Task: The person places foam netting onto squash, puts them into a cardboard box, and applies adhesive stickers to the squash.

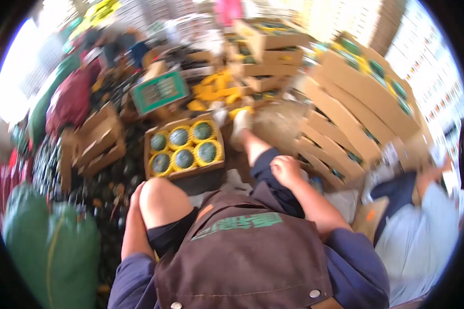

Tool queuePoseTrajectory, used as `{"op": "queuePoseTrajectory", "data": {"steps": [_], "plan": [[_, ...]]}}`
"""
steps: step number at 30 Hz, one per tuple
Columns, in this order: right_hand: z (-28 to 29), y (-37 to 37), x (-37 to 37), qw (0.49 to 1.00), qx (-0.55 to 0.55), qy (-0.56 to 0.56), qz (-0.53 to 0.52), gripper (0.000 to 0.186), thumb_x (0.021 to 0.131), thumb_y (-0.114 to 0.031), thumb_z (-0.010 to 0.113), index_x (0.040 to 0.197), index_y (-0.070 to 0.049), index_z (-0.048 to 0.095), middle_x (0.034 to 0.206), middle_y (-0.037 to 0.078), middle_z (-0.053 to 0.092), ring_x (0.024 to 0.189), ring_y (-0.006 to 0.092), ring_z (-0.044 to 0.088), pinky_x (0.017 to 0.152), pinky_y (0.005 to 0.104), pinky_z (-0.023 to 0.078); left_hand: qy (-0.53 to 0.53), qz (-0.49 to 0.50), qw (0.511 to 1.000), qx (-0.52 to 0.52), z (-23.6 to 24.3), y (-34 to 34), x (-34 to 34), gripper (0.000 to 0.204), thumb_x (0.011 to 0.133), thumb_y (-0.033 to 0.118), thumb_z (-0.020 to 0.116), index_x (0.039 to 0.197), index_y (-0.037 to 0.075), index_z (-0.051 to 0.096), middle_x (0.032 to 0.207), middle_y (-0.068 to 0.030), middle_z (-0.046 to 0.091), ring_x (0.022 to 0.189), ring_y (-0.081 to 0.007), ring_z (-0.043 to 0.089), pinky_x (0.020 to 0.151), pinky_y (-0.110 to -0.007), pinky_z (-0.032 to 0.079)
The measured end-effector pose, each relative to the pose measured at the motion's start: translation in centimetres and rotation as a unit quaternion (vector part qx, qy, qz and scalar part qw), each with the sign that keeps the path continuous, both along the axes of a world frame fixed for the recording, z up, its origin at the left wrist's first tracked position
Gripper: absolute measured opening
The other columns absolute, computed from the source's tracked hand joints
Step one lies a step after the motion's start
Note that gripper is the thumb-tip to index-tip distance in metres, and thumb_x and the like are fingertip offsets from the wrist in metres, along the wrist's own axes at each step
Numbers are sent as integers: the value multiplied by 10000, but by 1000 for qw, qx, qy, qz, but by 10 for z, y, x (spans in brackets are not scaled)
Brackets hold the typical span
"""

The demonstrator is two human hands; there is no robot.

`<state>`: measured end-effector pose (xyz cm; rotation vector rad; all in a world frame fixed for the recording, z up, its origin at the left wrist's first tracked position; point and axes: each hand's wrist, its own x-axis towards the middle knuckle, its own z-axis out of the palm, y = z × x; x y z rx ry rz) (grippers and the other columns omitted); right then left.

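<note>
Six round green melons [184, 148], each sitting in a yellow foam net, are lying in two rows of three inside an open cardboard box [186, 171] on the cluttered dark floor [111, 193], at eleven o'clock from the person's knees. Green sacks [51, 252] are slumping at eight o'clock. Left hand is hiding behind the bare knee [160, 198]; its fingers cannot be told. Right hand [286, 170] is resting on the thigh, fingers curled loosely together, holding nothing. Stacked cardboard trays [355, 118] are leaning at two o'clock.
</note>
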<state>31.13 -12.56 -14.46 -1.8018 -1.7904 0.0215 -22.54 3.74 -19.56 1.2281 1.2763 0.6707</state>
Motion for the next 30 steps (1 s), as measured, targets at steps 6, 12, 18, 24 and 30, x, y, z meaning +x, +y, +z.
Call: {"op": "queuePoseTrajectory", "data": {"steps": [6, 12, 18, 24, 30], "plan": [[-16, -6, 28, 998, -14, 49, 20, 183, 847, -139, 460, 824, 10, 564, 784, 200, 565, 759, 327, 557, 700, 388, 442, 213, 8, 973, -91, -5, -155, 0, 331, 829, 280, 556, 1109, 103, 563, 1074, -98, 598, 962, -253, 555, 832, -389, 440], [14, -18, 21, 992, -106, 14, 68, 209, 915, -186, 417, 890, 3, 502, 845, 217, 541, 807, 380, 519, 711, 421, 405, 298, 17, 918, -259, -20, -300, 8, 335, 810, 271, 562, 1111, 126, 567, 1083, -100, 595, 987, -281, 546, 860, -419, 423], [58, -51, 16, 948, -267, 101, 144, 225, 903, -183, 467, 781, 5, 447, 676, 86, 418, 663, 176, 415, 625, 316, 388, 548, -28, 819, -167, 6, -362, -21, 453, 733, 322, 595, 1145, 138, 544, 1199, -112, 504, 1135, -328, 444, 948, -502, 333], [7, -62, 59, 894, -391, 145, 166, 227, 875, -157, 531, 740, -5, 430, 642, 32, 344, 648, 104, 358, 605, 265, 373, 341, 19, 899, -273, -43, -351, -59, 582, 799, 509, 545, 1165, 57, 527, 1145, -169, 565, 1054, -326, 536, 875, -394, 430], [57, -86, 15, 989, -138, 60, -6, 322, 752, -236, 668, 975, -20, 586, 1011, 144, 554, 980, 300, 520, 867, 366, 413, 211, 47, 964, -154, -142, -264, -91, 474, 839, 371, 542, 1162, 26, 513, 1137, -177, 564, 1050, -310, 534, 878, -392, 421]]}}
